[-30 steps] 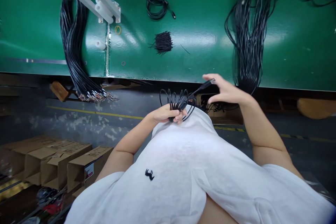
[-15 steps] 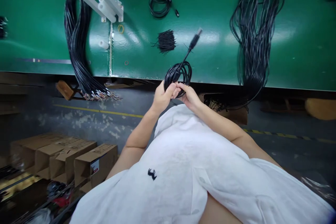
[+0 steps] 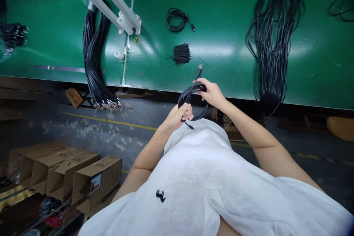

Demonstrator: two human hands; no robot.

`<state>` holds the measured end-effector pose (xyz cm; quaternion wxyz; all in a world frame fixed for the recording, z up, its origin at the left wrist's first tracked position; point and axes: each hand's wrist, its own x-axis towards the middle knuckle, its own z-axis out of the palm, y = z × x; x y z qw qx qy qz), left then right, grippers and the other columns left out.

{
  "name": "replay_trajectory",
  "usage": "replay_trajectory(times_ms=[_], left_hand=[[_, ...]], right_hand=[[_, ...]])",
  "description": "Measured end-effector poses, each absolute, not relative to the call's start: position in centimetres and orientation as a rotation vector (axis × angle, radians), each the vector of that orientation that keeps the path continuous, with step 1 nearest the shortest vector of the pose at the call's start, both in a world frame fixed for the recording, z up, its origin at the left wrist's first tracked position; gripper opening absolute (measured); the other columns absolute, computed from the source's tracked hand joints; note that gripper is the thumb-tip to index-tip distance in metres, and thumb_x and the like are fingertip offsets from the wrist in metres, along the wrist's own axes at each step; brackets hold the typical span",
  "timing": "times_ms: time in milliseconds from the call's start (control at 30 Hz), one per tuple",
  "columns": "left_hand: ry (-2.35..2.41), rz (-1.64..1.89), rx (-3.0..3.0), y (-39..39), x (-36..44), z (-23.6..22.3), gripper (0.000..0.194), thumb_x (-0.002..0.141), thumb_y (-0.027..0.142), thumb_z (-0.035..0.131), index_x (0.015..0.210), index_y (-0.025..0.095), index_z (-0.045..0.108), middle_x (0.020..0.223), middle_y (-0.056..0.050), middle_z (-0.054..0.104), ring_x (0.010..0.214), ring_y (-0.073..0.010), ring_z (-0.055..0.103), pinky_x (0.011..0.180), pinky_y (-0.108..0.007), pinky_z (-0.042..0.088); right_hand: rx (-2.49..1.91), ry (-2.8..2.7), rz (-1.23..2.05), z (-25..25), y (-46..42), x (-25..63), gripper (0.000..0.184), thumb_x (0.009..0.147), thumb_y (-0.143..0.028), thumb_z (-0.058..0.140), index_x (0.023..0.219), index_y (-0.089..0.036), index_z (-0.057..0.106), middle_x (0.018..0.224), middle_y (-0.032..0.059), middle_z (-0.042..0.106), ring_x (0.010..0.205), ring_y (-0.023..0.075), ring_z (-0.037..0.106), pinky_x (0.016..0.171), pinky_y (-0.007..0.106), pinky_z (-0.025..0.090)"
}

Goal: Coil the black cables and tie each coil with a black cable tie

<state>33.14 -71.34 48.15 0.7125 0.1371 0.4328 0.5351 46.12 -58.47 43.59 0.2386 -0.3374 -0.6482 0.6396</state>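
A coiled black USB cable is held between my two hands, just in front of the bench edge. My left hand is closed around the lower left of the coil, with a small connector end poking out below it. At the upper right of the loops, my right hand pinches the coil near the USB plug, which points up toward the bench. Beyond them on the green bench lie a pile of short black twist ties and another coiled black cable.
A long bundle of black cables hangs over the bench edge at left, beside white posts. Another loose cable bundle lies at right. Several open cardboard boxes stand on the floor at lower left.
My hands have moved apart; the right one has shifted up and right along the coil toward the plug. The coil looks wider, and the view has shifted slightly.
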Motion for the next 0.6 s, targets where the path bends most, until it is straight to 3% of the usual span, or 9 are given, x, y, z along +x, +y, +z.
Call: replay_trajectory(times_ms=[67, 133, 333, 500, 600], left_hand=[[0.889, 1.110, 0.293, -71.8, 33.0, 48.2, 0.038, 0.079, 0.045, 0.076, 0.070, 0.014, 0.056, 0.053, 0.010, 0.029, 0.043, -0.0033, 0.027, 0.052, -0.020, 0.040], [0.853, 1.122, 0.247, -72.0, 32.7, 48.1, 0.039, 0.079, 0.050, 0.075, 0.077, 0.013, 0.062, 0.055, 0.008, 0.034, 0.046, -0.0041, 0.033, 0.057, -0.022, 0.045], [0.866, 1.013, 0.404, -72.3, 30.5, 48.2, 0.046, 0.078, 0.050, 0.073, 0.097, 0.008, 0.072, 0.065, 0.000, 0.056, 0.061, -0.0113, 0.057, 0.084, -0.034, 0.052], [0.867, 1.103, 0.434, -72.3, 31.5, 49.3, 0.048, 0.076, 0.050, 0.077, 0.100, 0.009, 0.070, 0.067, 0.001, 0.055, 0.059, -0.0116, 0.058, 0.068, -0.031, 0.053], [0.910, 1.188, 0.383, -72.2, 33.0, 50.1, 0.045, 0.074, 0.050, 0.078, 0.093, 0.011, 0.067, 0.061, 0.005, 0.049, 0.045, -0.0068, 0.048, 0.054, -0.026, 0.049]], right_hand=[[-0.759, -2.266, 1.424, 44.8, -57.4, 46.7, 0.026, 0.083, -0.019, 0.058, 0.108, -0.022, 0.064, 0.108, 0.0049, 0.070, 0.090, 0.0197, 0.065, 0.079, 0.031, 0.049], [-0.649, -2.540, 1.232, 45.9, -56.9, 47.0, 0.029, 0.088, -0.019, 0.051, 0.114, -0.021, 0.065, 0.119, 0.0079, 0.069, 0.104, 0.0229, 0.065, 0.082, 0.031, 0.047], [-0.500, -2.588, 1.340, 46.9, -56.9, 47.1, 0.031, 0.092, -0.025, 0.044, 0.110, -0.018, 0.068, 0.110, 0.0069, 0.073, 0.100, 0.0216, 0.067, 0.083, 0.029, 0.045], [-0.572, -2.177, 1.594, 46.9, -57.2, 46.4, 0.028, 0.083, -0.022, 0.049, 0.098, -0.016, 0.071, 0.096, 0.0044, 0.074, 0.091, 0.0187, 0.067, 0.086, 0.029, 0.047], [-0.562, -2.080, 1.561, 47.1, -57.8, 46.3, 0.031, 0.082, -0.021, 0.049, 0.104, -0.018, 0.070, 0.106, 0.0052, 0.073, 0.099, 0.0196, 0.066, 0.093, 0.033, 0.047]])
